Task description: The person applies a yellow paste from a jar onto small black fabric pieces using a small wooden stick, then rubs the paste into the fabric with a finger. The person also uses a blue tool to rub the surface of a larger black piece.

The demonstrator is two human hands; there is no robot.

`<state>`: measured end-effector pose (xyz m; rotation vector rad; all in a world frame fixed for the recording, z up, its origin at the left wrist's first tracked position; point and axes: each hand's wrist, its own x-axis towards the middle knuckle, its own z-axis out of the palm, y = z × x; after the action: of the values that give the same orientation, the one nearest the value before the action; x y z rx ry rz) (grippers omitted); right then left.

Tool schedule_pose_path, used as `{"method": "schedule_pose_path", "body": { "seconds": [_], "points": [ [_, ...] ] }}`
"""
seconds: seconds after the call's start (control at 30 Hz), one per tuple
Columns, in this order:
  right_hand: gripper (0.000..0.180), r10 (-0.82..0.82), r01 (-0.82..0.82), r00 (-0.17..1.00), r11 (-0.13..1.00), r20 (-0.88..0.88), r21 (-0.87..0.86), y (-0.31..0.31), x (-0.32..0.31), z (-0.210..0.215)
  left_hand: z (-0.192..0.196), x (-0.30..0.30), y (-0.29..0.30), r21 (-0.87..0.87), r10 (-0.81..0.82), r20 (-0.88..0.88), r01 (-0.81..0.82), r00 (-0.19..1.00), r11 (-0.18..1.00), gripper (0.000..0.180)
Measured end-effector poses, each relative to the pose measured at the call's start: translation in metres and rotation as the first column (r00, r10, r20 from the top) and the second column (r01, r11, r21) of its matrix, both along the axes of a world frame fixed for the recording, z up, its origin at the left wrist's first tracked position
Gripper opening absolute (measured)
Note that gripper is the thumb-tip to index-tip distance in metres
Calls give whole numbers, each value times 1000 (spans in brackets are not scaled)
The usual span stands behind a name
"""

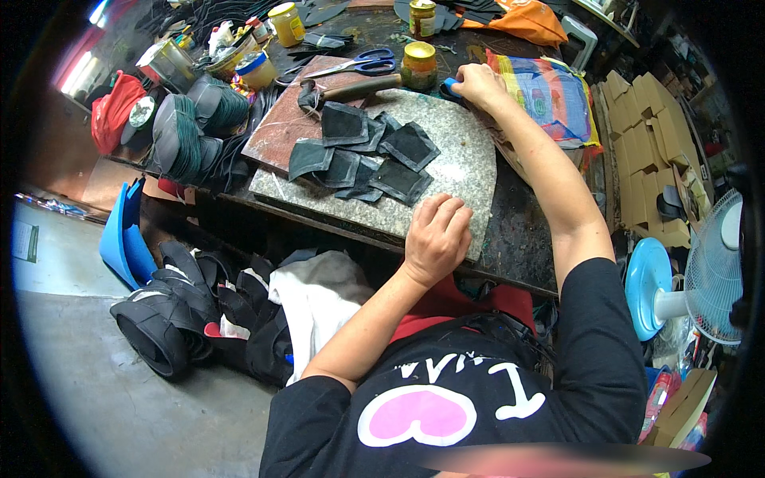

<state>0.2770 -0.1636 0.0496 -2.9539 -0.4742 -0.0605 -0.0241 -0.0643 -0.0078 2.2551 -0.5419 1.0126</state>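
Note:
My left hand [437, 239] rests at the near edge of a speckled grey stone slab [466, 171], its fingers curled; whatever might be under them is hidden. Further off, my right hand [478, 84] is closed on a small blue thing [452, 88] whose kind I cannot make out, beside a colourful mesh-wrapped packet [550, 99]. Several dark, roughly square pieces [410, 146] with grey borders lie overlapping on the slab, left of my left hand. Behind them, a hammer [358, 88] with a wooden handle lies across the slab.
Blue-handled scissors [370, 64] and a yellow-lidded jar [419, 65] stand behind the hammer. Thread spools [177, 137] crowd the left side. Black curved pieces [163, 319] are piled below the bench. Cardboard boxes [649, 135] and a fan [717, 263] are at the right.

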Motion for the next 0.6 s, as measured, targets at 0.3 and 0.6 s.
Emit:
{"method": "schedule_pose_path", "body": {
  "seconds": [0.3, 0.6],
  "points": [
    [24, 161, -135, 932, 986, 324, -100, 3, 1, -15, 4, 0, -1, -23, -13, -13, 13, 1000, 1000, 24],
    [18, 226, -223, 837, 973, 498, -66, 2, -7, 0, 0, -3, 2, 5, -7, -27, 7, 1000, 1000, 26]
  ]
}}
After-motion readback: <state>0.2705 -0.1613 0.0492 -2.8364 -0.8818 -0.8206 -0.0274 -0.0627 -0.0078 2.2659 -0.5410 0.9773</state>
